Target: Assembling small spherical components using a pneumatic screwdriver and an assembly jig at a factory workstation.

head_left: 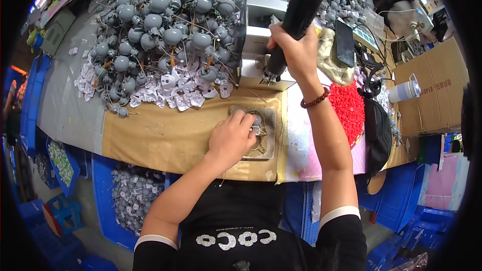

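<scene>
My right hand (299, 52) is wrapped round a black electric screwdriver (307, 0), its tip pointing down over a metal box (253, 78) beyond the mat. Lower and to the left, my left hand (231, 138) has its fingers curled over a small grey and white part (256, 120) lying in a square metal fixture (268, 148). My fingers partly hide that part. The fixture rests on a tan mat (165, 138) near the table's front edge.
A big heap of grey round-bodied parts with wires (173, 35) and white plates (175, 88) fills the far left. Small red pieces (346, 113), a black pouch (377, 135), a phone (345, 43) and a cardboard box (432, 88) lie right. Blue bins (103, 190) stand below.
</scene>
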Demonstrator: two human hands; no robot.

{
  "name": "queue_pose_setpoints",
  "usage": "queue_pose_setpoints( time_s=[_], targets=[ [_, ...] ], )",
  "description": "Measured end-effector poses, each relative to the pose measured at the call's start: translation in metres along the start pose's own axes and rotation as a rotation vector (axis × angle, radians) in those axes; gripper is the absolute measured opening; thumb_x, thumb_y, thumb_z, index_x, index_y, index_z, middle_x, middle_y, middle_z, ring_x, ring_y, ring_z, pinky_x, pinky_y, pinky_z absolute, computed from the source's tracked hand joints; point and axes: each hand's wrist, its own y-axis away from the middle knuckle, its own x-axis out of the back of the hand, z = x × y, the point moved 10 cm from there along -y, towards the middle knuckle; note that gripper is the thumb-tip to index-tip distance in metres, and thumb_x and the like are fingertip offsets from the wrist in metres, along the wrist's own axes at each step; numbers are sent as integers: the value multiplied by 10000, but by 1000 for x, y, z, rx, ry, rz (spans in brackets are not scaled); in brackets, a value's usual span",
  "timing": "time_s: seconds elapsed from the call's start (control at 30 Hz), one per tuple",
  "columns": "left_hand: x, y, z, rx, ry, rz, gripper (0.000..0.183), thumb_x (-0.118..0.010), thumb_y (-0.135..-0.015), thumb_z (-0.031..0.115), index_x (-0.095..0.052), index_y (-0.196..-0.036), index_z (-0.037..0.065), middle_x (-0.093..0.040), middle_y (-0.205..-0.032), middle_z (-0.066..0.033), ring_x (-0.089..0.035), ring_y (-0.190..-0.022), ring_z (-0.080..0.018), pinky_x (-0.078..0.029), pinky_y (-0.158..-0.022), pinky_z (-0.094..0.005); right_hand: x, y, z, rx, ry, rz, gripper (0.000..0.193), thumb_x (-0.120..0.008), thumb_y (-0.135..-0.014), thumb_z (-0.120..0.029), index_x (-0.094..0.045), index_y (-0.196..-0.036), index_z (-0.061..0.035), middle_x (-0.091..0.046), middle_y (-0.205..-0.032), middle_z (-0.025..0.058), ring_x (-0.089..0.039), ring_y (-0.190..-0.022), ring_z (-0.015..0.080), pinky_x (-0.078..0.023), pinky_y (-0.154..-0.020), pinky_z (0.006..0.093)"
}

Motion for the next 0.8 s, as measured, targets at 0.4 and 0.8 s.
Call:
queue_pose_setpoints(
  time_s=[0.4, 0.8],
  targets=[
    [1, -2, 0, 11, -6, -29, 310, -745, -807, 163, -605, -1079, 112, -591, -955, -86, -657, -834, -312, -536, -675, -461, -20, 114, -22, -20, -250, -123, 354, -714, -855, 119, -507, -1121, 11, -656, -858, 57, -642, -712, 112, -523, -614, 270],
    [5, -2, 3, -45, -9, 63, 312, -751, -782, 156, -579, -1040, 123, -573, -936, -76, -656, -790, -307, -532, -632, -453, -22, 130, -16, 36, -132, -182, 304, -716, -855, 64, -532, -1090, 9, -653, -827, 48, -626, -700, 114, -513, -637, 271]
  ],
)
